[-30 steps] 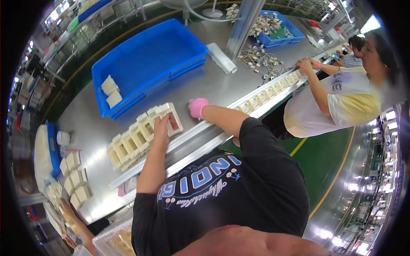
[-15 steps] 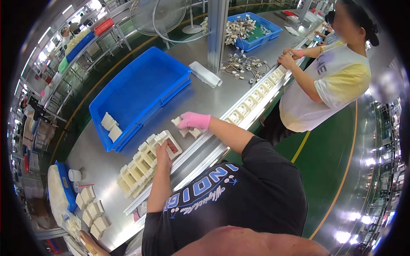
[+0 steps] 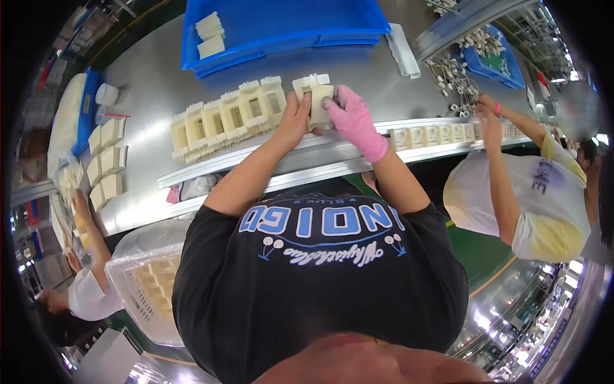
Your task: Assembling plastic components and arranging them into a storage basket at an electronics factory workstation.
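A cream plastic housing (image 3: 311, 81) is held up over the near side of the metal table. My bare left hand (image 3: 294, 121) grips it from its left side, fingers closed. In a pink glove with greyish fingertips, my right hand (image 3: 355, 121) pinches a flat cream cover piece (image 3: 322, 110) against the housing's open face. Whether the two pieces are joined cannot be made out. Just left of my left hand stands a row of several similar cream housings (image 3: 231, 115), open fronts toward me.
Beyond my hands lies a blue bin (image 3: 288, 43) with a few cream pieces. A metal rail line (image 3: 268, 168) crosses in front of me, carrying housings (image 3: 435, 134) rightward. Stacked cream covers (image 3: 105, 160) stand left. Co-workers are at both sides; a white crate (image 3: 137, 291) sits near-left.
My right hand has come left from the table with a cover piece to the housing. My left hand has lifted that housing off the row's end. The view has turned left.
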Action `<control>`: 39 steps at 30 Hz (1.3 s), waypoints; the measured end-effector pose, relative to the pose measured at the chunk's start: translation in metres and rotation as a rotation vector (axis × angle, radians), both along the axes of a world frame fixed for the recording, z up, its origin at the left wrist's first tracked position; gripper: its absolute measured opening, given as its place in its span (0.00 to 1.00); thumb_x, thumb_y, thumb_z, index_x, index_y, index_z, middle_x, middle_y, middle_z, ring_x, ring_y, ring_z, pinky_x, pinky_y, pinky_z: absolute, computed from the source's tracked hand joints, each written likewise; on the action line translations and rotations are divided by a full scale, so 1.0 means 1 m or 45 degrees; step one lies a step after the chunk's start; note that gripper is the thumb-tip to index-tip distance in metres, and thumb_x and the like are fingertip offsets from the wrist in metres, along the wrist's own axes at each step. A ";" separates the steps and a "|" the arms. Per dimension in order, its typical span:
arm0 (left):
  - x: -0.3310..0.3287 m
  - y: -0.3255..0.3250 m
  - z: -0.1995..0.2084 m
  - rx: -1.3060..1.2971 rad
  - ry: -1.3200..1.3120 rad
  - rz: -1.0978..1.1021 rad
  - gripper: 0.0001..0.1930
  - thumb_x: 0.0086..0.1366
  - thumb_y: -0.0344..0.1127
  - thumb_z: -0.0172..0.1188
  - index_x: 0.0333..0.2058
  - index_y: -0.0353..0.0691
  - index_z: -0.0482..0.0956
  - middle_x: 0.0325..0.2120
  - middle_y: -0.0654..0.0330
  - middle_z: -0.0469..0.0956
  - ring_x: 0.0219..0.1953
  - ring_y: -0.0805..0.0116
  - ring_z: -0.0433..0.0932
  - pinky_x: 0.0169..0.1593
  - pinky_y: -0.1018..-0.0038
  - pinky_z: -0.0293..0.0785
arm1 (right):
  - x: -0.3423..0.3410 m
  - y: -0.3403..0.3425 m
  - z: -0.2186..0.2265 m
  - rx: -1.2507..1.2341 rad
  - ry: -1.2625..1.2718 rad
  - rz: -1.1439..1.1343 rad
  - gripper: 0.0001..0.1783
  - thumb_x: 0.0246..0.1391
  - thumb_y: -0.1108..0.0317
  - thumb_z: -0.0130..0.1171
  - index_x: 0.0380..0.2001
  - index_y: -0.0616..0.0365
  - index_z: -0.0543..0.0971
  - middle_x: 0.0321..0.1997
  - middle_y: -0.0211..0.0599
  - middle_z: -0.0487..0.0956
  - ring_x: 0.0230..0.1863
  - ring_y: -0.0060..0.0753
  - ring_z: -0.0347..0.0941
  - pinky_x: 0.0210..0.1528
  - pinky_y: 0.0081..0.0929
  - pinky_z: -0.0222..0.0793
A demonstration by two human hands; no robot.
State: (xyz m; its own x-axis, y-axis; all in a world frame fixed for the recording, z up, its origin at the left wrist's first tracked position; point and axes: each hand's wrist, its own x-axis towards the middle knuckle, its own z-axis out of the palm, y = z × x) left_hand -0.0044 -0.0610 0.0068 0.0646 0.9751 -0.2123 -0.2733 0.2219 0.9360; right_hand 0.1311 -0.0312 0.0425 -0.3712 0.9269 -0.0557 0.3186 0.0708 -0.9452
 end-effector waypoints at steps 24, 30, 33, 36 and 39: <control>-0.009 0.009 -0.018 0.011 -0.180 -0.040 0.22 0.62 0.45 0.45 0.51 0.41 0.58 0.44 0.60 0.66 0.45 0.68 0.68 0.46 0.73 0.67 | -0.006 -0.015 0.009 0.609 -0.135 0.091 0.23 0.46 0.69 0.51 0.48 0.60 0.62 0.22 0.42 0.73 0.21 0.37 0.71 0.25 0.29 0.66; -0.005 0.007 -0.012 -0.057 -0.127 -0.227 0.18 0.61 0.41 0.45 0.47 0.38 0.59 0.34 0.55 0.70 0.34 0.62 0.74 0.32 0.70 0.74 | 0.017 -0.008 0.024 0.063 0.188 0.124 0.22 0.45 0.71 0.50 0.47 0.61 0.64 0.24 0.37 0.72 0.25 0.28 0.70 0.29 0.24 0.66; -0.007 0.002 -0.010 -0.103 -0.040 -0.324 0.19 0.62 0.39 0.44 0.48 0.35 0.56 0.34 0.50 0.70 0.30 0.55 0.75 0.23 0.67 0.75 | 0.035 -0.004 0.030 0.419 0.080 -0.117 0.23 0.43 0.71 0.51 0.47 0.60 0.65 0.32 0.41 0.71 0.35 0.29 0.68 0.36 0.25 0.66; -0.004 0.004 -0.011 -0.162 -0.113 -0.262 0.19 0.62 0.38 0.43 0.48 0.35 0.56 0.33 0.49 0.71 0.28 0.54 0.76 0.20 0.65 0.74 | 0.030 0.002 0.021 0.745 -0.058 0.066 0.26 0.39 0.68 0.54 0.46 0.61 0.65 0.47 0.49 0.63 0.52 0.47 0.57 0.49 0.33 0.60; -0.004 0.006 -0.023 -0.189 -0.307 -0.076 0.18 0.62 0.40 0.44 0.46 0.35 0.61 0.35 0.51 0.72 0.33 0.59 0.75 0.36 0.64 0.74 | 0.030 -0.001 0.015 0.965 -0.154 -0.232 0.26 0.39 0.68 0.54 0.46 0.61 0.65 0.48 0.48 0.63 0.49 0.42 0.61 0.47 0.32 0.62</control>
